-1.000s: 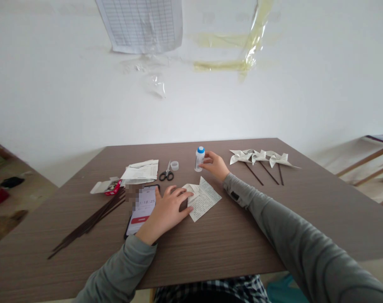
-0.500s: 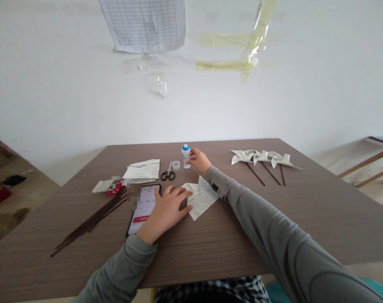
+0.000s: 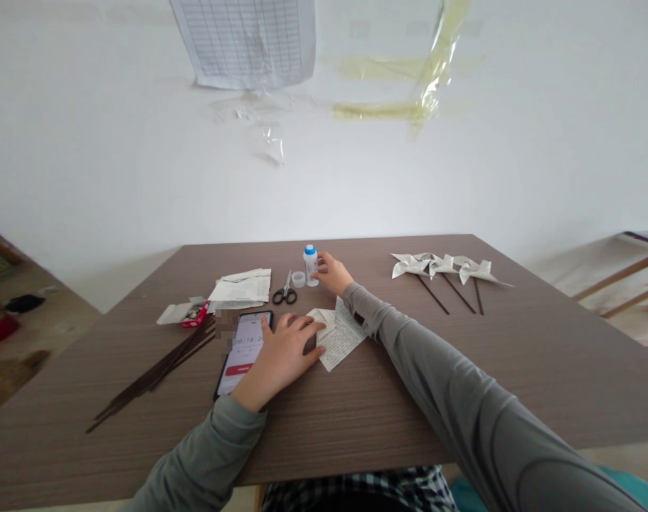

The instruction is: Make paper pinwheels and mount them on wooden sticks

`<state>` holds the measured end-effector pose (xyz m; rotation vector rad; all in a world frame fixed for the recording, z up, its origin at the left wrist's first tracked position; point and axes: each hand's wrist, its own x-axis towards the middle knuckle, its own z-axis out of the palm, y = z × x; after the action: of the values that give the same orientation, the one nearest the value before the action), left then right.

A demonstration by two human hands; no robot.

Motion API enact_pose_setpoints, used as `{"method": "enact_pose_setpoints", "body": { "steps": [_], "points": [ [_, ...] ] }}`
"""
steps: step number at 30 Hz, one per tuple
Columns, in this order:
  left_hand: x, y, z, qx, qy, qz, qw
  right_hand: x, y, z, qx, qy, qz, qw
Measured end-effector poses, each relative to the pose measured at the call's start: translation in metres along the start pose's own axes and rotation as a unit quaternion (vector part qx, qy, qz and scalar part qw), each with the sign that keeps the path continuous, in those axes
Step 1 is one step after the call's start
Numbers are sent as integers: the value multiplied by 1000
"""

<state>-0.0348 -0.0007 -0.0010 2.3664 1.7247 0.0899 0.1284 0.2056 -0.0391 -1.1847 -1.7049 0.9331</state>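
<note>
My right hand reaches across the brown table and grips a small white bottle with a blue top, which stands upright beside its clear cap. Fingers spread, my left hand lies flat on the left edge of a folded printed paper. A phone with a lit screen lies just left of that hand.
Black-handled scissors lie left of the cap. Folded papers and a small red and white box sit further left, with several dark thin sticks in front. Three paper pinwheels on sticks lie at the right.
My right hand has carried the bottle leftwards from near the table's middle to beside the clear cap. My left hand has stayed on the paper.
</note>
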Motion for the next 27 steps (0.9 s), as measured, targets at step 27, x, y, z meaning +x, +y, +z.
{"method": "enact_pose_setpoints", "body": {
  "steps": [27],
  "points": [
    [1,18,5,-4,12,-11,1000,-142,1,-89,-265,-141,-231,925]
  ]
}}
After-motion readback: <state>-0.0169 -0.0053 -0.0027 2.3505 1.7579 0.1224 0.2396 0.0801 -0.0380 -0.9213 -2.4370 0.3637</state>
